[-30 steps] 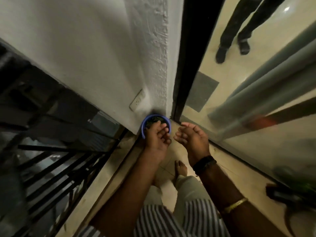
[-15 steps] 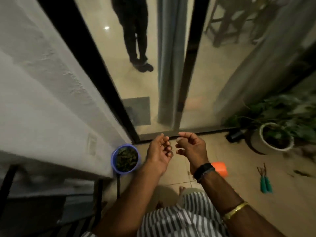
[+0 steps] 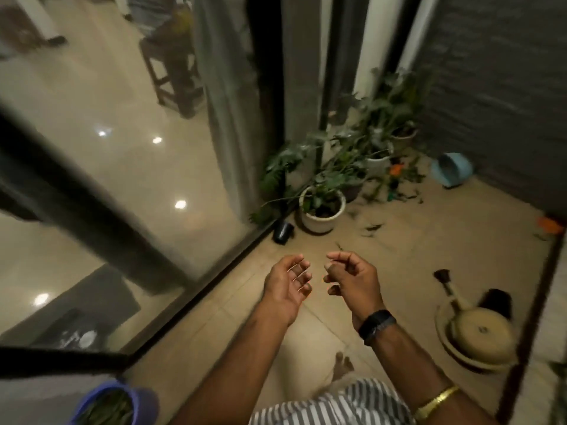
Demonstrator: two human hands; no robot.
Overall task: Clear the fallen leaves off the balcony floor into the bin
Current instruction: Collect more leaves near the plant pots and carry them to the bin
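The blue bin point(image 3: 92, 397), with green leaves inside, sits at the lower left by the glass door track. Fallen leaves point(image 3: 374, 227) lie scattered on the beige balcony floor ahead, near the pots. More leaves point(image 3: 399, 194) lie further back around the plants. My left hand point(image 3: 287, 285) is raised in mid-air, palm up, fingers apart and empty. Beside it my right hand point(image 3: 351, 279) has its fingers loosely curled; nothing shows in it. Both hands hover well above the floor, far from bin and leaves.
A white potted plant point(image 3: 322, 210) and a tipped black pot point(image 3: 283, 232) stand by the sliding glass door point(image 3: 129, 167). More plants fill the far corner. A cream watering can point(image 3: 478, 329) lies right, near the railing. A light blue container point(image 3: 451, 170) lies by the dark wall.
My view has swung right, from the bin by the wall toward the plant corner. The bin slid to the lower left. Both hands stayed raised and empty.
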